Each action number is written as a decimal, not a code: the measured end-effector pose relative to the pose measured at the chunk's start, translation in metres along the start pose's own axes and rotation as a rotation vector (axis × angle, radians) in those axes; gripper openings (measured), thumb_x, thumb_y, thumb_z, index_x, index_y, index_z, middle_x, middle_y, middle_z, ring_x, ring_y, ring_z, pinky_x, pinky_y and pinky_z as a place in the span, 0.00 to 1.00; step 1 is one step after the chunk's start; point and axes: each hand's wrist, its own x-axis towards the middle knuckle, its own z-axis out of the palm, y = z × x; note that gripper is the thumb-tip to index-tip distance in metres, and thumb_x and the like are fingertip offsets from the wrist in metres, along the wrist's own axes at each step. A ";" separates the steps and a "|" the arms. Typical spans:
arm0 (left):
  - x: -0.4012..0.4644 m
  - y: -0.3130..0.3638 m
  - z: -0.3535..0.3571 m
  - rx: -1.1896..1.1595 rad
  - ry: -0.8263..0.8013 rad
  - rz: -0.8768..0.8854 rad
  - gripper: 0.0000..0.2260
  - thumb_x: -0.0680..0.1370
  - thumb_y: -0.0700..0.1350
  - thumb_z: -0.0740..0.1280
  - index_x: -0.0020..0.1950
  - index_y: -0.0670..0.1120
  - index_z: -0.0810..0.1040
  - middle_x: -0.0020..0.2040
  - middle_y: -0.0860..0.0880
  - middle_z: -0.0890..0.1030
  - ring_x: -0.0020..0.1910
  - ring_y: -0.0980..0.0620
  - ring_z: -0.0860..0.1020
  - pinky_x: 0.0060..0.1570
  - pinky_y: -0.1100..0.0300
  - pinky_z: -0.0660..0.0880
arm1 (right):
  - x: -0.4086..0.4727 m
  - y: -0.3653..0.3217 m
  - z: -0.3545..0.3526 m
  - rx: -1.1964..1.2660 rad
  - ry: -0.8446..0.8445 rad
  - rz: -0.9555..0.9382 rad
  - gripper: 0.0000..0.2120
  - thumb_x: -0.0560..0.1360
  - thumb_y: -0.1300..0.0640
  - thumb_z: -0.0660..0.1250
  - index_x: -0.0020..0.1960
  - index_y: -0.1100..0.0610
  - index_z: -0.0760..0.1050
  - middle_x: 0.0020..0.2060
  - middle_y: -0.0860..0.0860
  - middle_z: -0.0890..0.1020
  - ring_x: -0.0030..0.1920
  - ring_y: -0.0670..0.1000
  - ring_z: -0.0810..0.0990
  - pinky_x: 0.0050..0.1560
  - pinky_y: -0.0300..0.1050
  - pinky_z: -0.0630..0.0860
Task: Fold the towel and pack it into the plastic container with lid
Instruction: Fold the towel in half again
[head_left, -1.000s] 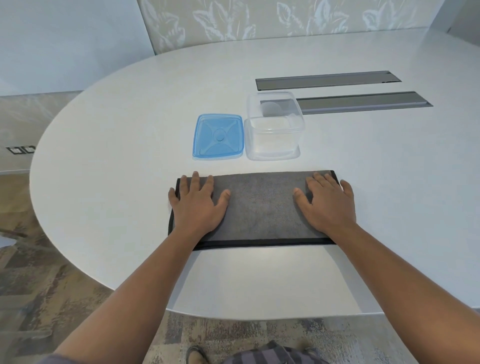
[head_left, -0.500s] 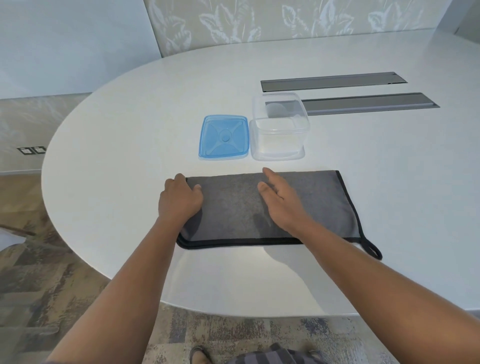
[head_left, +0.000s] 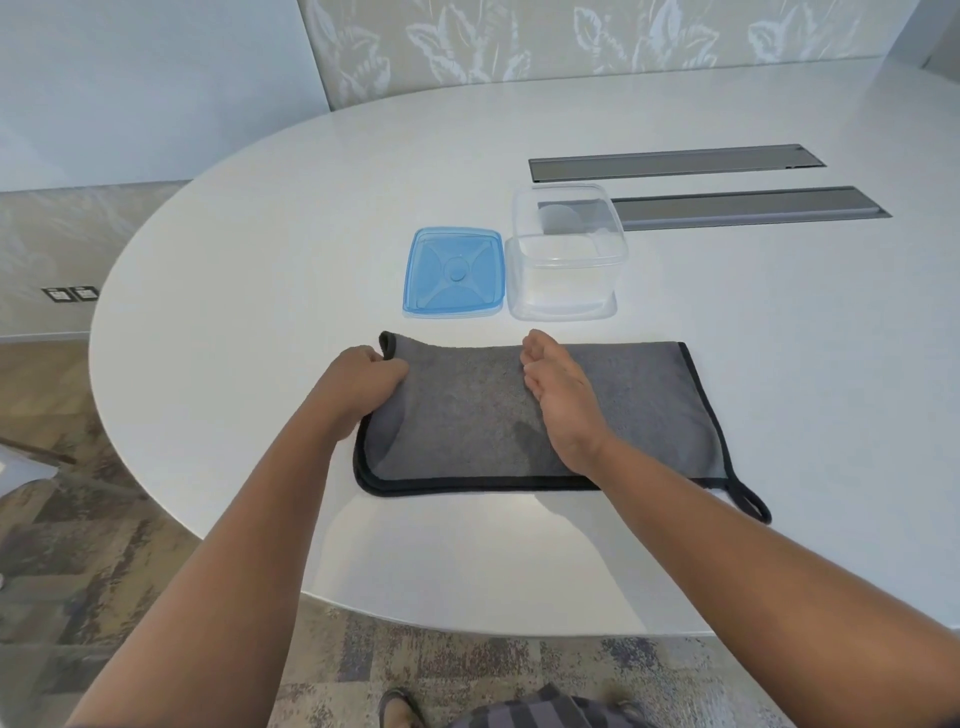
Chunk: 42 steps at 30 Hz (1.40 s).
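A grey towel (head_left: 639, 405) with black trim lies folded on the white table (head_left: 270, 218), a hanging loop at its near right corner. My left hand (head_left: 363, 384) grips the towel's left edge and has it lifted a little off the table. My right hand (head_left: 561, 400) rests edge-down across the towel's middle with its fingers straight. Behind the towel stand the clear plastic container (head_left: 569, 254), which holds nothing, and to its left the blue lid (head_left: 454, 273), flat on the table.
Two grey cable slots (head_left: 675, 162) are set into the table behind the container. The table's curved near edge runs below my arms, with patterned carpet (head_left: 78, 545) beneath. A wall with a leaf pattern stands at the far side.
My right hand slid from the towel's right end to its middle and turned on edge. My left hand went from flat to gripping the left edge and lifting it.
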 end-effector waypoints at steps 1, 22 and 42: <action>-0.004 0.008 -0.001 -0.026 -0.029 0.017 0.08 0.78 0.46 0.65 0.52 0.42 0.76 0.44 0.45 0.78 0.40 0.48 0.75 0.37 0.56 0.71 | 0.001 -0.001 -0.002 -0.011 0.013 0.006 0.26 0.83 0.63 0.57 0.80 0.55 0.63 0.76 0.49 0.70 0.75 0.46 0.69 0.77 0.46 0.64; -0.067 0.016 0.107 0.261 -0.047 0.919 0.46 0.65 0.72 0.71 0.79 0.58 0.60 0.78 0.55 0.62 0.79 0.51 0.57 0.77 0.51 0.55 | 0.004 -0.068 -0.089 -0.025 0.128 0.159 0.11 0.77 0.71 0.63 0.52 0.61 0.81 0.50 0.63 0.85 0.46 0.59 0.85 0.53 0.55 0.83; -0.068 0.006 0.140 0.404 -0.183 0.744 0.32 0.77 0.31 0.60 0.80 0.50 0.65 0.84 0.50 0.54 0.83 0.46 0.48 0.80 0.53 0.51 | 0.014 -0.041 -0.136 -0.331 0.213 0.269 0.10 0.82 0.63 0.61 0.59 0.55 0.78 0.55 0.55 0.83 0.54 0.56 0.82 0.60 0.55 0.80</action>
